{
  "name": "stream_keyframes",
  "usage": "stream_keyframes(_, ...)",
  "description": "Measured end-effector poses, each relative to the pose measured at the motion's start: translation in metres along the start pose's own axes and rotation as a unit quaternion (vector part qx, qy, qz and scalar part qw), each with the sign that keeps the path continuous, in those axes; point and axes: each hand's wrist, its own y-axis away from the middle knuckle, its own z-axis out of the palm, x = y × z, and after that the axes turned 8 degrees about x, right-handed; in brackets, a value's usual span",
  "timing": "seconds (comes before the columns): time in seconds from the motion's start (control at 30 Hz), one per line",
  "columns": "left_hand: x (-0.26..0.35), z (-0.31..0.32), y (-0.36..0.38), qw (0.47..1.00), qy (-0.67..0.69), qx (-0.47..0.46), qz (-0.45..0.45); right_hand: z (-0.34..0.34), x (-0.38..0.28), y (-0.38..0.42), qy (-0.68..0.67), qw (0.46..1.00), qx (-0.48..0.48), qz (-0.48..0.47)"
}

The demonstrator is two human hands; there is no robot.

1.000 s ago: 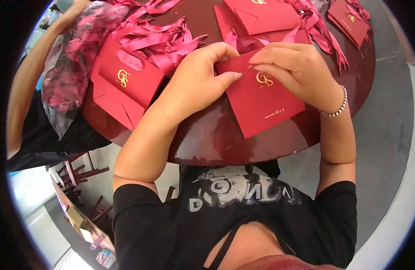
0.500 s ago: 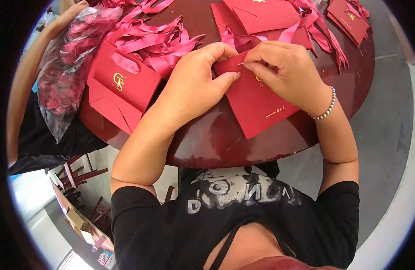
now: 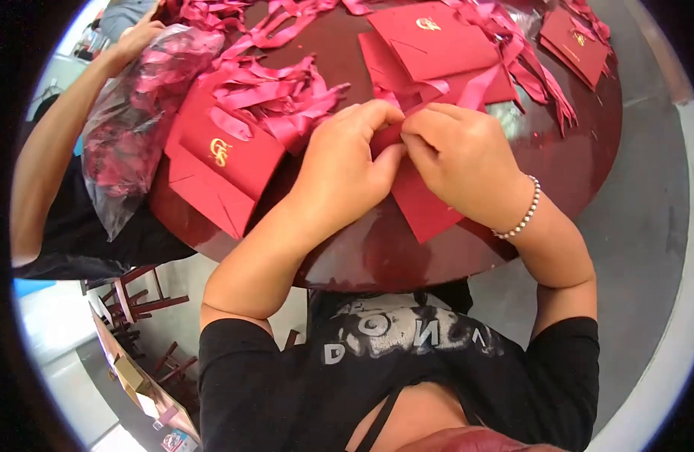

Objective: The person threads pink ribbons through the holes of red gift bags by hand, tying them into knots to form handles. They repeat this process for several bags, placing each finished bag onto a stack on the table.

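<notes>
A flat red paper gift bag (image 3: 426, 212) lies under both hands near the table's front edge, its upper part mostly covered by them. My left hand (image 3: 353, 154) is closed on the bag's upper left edge, thumb in front and fingers behind. Pressed close beside it, my right hand (image 3: 467, 160) pinches at the bag's top edge with thumb and forefinger. Whatever sits in that pinch is hidden. Just beyond the hands, more red bags (image 3: 437, 45) with pink ribbon handles and a gold logo overlap one another.
To the left, red bags (image 3: 230, 154) lie under a heap of pink ribbons (image 3: 279, 98). A clear plastic sack (image 3: 128, 143) of red items sits by another person's arm (image 3: 68, 135). Further bags (image 3: 575, 47) rest at the far right of the round, dark red table (image 3: 362, 260).
My hands have drawn closer together over the bag's top edge, and the right hand has turned to cover the logo. The view has shifted slightly; the other person's hand has moved.
</notes>
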Motion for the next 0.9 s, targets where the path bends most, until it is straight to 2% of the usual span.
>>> stream_keyframes(0.1,-0.004,-0.004,-0.002,1.0,0.012,0.002,-0.002,-0.013,0.003,-0.006,-0.09,0.995,-0.024,0.033)
stream_keyframes(0.13,-0.008,-0.003,-0.003,0.999,0.039,-0.012,-0.024,-0.015,0.006,-0.006,-0.075,0.997,-0.024,0.008)
stream_keyframes(0.2,-0.007,-0.003,-0.003,1.0,-0.007,-0.005,0.003,-0.02,0.012,-0.006,-0.046,0.998,-0.024,-0.039)
stream_keyframes(0.27,-0.001,-0.008,-0.005,1.0,-0.009,-0.023,-0.019,-0.019,0.011,-0.011,-0.035,0.998,-0.025,-0.047)
stream_keyframes(0.33,-0.004,-0.007,-0.004,0.999,-0.018,-0.012,0.03,-0.017,0.009,-0.015,-0.028,0.998,-0.025,-0.05)
stream_keyframes(0.43,0.0,-0.011,-0.004,0.998,0.015,-0.043,0.03,-0.016,0.003,-0.018,-0.016,0.999,-0.014,-0.035)
stream_keyframes(0.47,-0.002,-0.009,-0.003,0.998,0.022,-0.028,0.057,-0.02,0.001,-0.022,-0.011,0.998,-0.009,-0.059)
stream_keyframes(0.53,0.005,-0.011,-0.004,0.998,0.016,-0.025,0.058,-0.034,0.002,-0.035,0.008,0.994,0.009,-0.112)
stream_keyframes(0.57,0.007,-0.01,-0.004,0.998,0.025,-0.028,0.046,-0.037,0.004,-0.035,-0.001,0.994,0.006,-0.108)
stream_keyframes(0.67,0.008,-0.013,-0.004,0.996,-0.011,-0.032,0.077,-0.038,0.013,-0.026,-0.069,0.996,-0.039,-0.03)
stream_keyframes(0.7,0.008,-0.012,-0.004,0.997,-0.013,-0.049,0.053,-0.038,0.015,-0.023,-0.084,0.995,-0.051,0.001)
stream_keyframes(0.8,0.007,-0.01,0.0,0.996,-0.017,-0.053,0.073,-0.041,0.019,-0.02,-0.165,0.978,-0.12,0.039)
stream_keyframes(0.83,0.008,-0.009,0.001,0.995,0.009,-0.062,0.08,-0.055,0.014,-0.027,-0.173,0.96,-0.203,0.088)
stream_keyframes(0.9,0.011,-0.009,0.002,0.985,0.016,-0.072,0.158,-0.062,0.019,-0.029,-0.225,0.93,-0.269,0.113)
